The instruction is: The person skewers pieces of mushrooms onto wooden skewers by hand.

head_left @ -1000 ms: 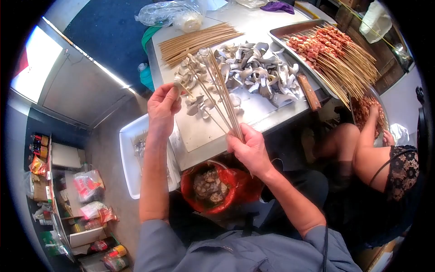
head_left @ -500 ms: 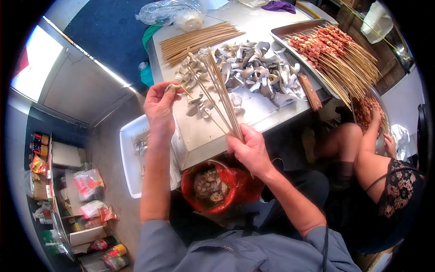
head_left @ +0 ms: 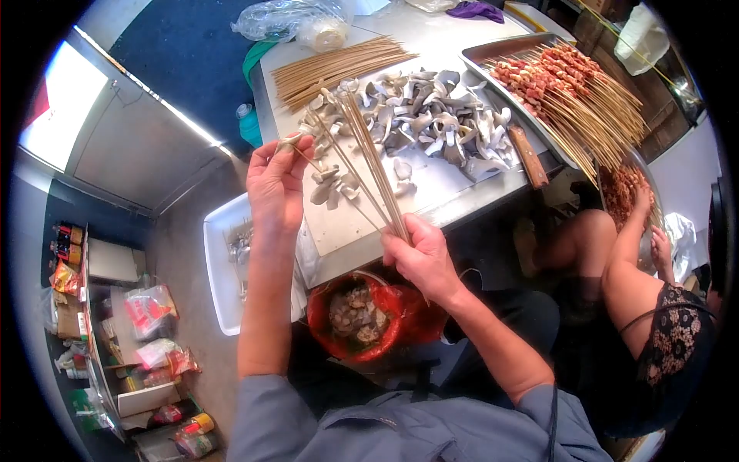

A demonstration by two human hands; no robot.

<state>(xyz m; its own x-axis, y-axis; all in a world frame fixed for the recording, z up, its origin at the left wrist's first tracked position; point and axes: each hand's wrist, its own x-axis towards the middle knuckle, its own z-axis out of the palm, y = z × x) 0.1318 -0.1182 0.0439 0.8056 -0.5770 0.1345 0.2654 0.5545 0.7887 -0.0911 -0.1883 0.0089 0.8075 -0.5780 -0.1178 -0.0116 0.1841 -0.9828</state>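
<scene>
Left of skewers, illegible packet labels

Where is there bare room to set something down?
The white board is bare between its near left corner and the right hand; the tabletop, between the oyster mushroom pile and purple cloth. Crowded: board's middle and the meat-skewer tray.

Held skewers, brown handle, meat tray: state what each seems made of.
Held skewers: bamboo or other wood, seemingly unfinished; tan, slender sticks.
Brown handle: probably wood, perhaps varnished; reddish-brown, slight sheen.
Meat tray: likely metal, smooth; thin rim gleams silvery.
</scene>
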